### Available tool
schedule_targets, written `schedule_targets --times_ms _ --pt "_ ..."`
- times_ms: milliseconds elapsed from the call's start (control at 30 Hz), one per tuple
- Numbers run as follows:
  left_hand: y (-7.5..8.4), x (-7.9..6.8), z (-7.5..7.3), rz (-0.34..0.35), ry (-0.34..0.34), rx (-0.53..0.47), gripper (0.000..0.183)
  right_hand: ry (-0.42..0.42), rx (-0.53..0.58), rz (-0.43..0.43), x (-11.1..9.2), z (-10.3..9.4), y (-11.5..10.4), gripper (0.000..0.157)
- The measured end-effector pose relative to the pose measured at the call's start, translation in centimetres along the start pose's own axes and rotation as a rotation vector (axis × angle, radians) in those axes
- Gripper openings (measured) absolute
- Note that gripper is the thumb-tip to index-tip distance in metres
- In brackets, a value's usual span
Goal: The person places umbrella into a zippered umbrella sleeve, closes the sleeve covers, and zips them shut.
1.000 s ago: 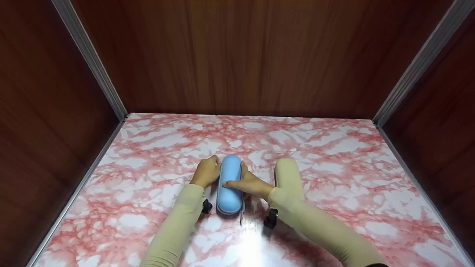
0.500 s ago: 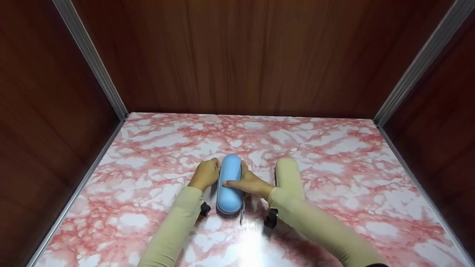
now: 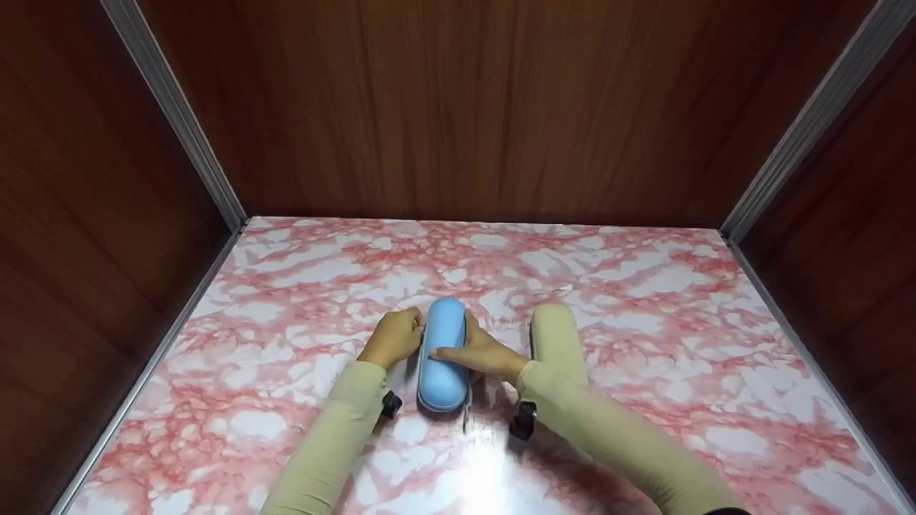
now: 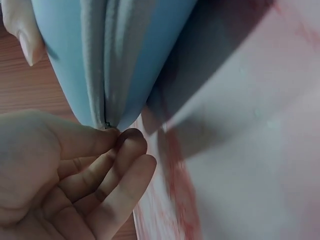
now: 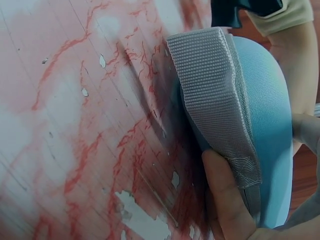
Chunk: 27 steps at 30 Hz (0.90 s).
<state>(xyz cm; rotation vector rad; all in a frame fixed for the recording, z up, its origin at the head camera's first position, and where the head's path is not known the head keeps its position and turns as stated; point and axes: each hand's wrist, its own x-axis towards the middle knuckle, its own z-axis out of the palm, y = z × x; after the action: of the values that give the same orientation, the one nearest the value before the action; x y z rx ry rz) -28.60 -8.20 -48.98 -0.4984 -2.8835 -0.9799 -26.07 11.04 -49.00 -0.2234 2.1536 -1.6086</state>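
A light blue, round-ended zip case point(image 3: 445, 386) lies lengthwise in the middle of the table. My right hand point(image 3: 486, 355) grips it from the right, thumb across the top and fingers down its side. In the right wrist view, those fingers point(image 5: 225, 187) press beside a grey fabric strap point(image 5: 207, 70) on the case's flank. On the left side, my left hand point(image 3: 395, 336) pinches at the zipper. The left wrist view shows thumb and forefinger together at the small zipper slider point(image 4: 108, 125), below the grey zip seam point(image 4: 112, 65); the pull itself is hidden between the fingertips.
A beige case of similar shape point(image 3: 554, 332) lies to the right, partly covered by my right sleeve point(image 3: 608, 422). Dark wood panels point(image 3: 472, 114) stand at the back and both sides of the red-and-white marbled tabletop point(image 3: 286, 286).
My left hand has shifted slightly left and toward me along the case's left side. The right hand and the blue case have hardly moved.
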Motion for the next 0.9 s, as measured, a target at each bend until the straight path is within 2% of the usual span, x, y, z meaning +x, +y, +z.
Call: schedule_targets --times_ms 167,400,633,900 --pt "-0.2 -0.27 -0.13 0.038 0.007 0.009 0.01 0.003 0.009 -0.011 0.08 -0.02 0.04 0.122" --pt "-0.38 -0.44 -0.08 0.074 0.009 0.004 0.01 0.001 -0.011 0.015 0.14 -0.04 0.0 0.123" --pt "-0.42 -0.59 -0.08 0.053 0.012 0.016 0.009 -0.003 0.009 0.009 0.11 0.04 0.03 0.121" --pt "-0.38 -0.93 -0.13 0.059 -0.002 0.024 0.008 0.009 0.014 0.012 0.03 0.05 0.05 0.121"
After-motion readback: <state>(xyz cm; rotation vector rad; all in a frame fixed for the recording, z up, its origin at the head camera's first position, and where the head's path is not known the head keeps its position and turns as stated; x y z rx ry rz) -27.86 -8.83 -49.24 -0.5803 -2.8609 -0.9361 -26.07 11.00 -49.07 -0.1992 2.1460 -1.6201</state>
